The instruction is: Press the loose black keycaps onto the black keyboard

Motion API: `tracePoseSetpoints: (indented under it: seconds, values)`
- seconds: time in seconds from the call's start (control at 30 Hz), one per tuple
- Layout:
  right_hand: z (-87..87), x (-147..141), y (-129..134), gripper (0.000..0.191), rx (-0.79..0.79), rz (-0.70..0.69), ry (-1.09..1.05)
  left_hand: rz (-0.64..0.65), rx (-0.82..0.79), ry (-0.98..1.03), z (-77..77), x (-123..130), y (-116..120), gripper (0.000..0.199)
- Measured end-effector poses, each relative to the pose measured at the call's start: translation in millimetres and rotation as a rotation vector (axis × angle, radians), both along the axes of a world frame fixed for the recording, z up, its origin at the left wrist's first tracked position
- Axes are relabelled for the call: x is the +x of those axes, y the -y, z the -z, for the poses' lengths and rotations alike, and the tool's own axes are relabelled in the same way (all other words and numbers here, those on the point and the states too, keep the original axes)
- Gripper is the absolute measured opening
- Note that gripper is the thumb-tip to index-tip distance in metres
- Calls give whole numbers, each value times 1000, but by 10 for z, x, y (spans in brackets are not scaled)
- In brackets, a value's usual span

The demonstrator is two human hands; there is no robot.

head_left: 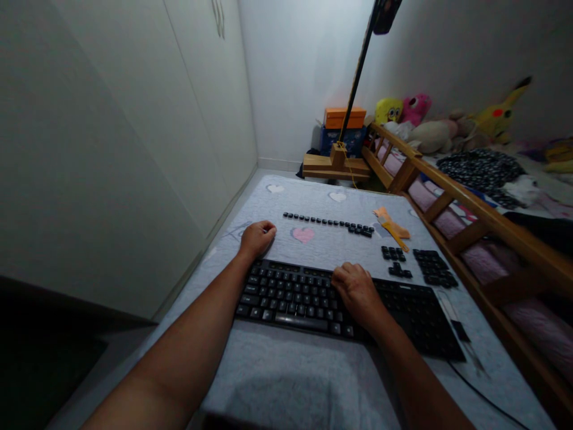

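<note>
keyboard (308,298) lies beneath the right hand (357,289), its far left corner just beside the left hand (258,240). both hands curl; fingertips are partly hidden, so cannot tell whether either closes on anything. work reads as partway: number section (427,319) right of the right hand looks bare; seated keycaps (280,294) sit to its left. loose keycaps (319,220) form a row beyond the hands.

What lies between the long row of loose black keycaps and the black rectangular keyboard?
In the head view: pale blue cloth with a printed pink heart, plus a shorter black keycap row farther right.
</note>
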State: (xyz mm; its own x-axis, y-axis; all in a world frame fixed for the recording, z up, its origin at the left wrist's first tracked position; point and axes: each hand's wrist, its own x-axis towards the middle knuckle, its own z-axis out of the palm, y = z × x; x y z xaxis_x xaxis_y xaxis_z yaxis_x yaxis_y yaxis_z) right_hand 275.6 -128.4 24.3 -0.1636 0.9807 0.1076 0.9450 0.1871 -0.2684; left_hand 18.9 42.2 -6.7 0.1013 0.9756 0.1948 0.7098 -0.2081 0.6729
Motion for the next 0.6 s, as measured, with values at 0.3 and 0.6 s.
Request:
tracePoseSetpoints:
  seconds: [0.3, 0.6]
  values:
    - [-24, 2, 3, 8, 3, -11, 3, -11, -13, 11, -48, 22, 30, 27]
    - [-43, 11, -4, 9, -22, -4, -56, -1, -13, 7, -2, 5, -4, 28]
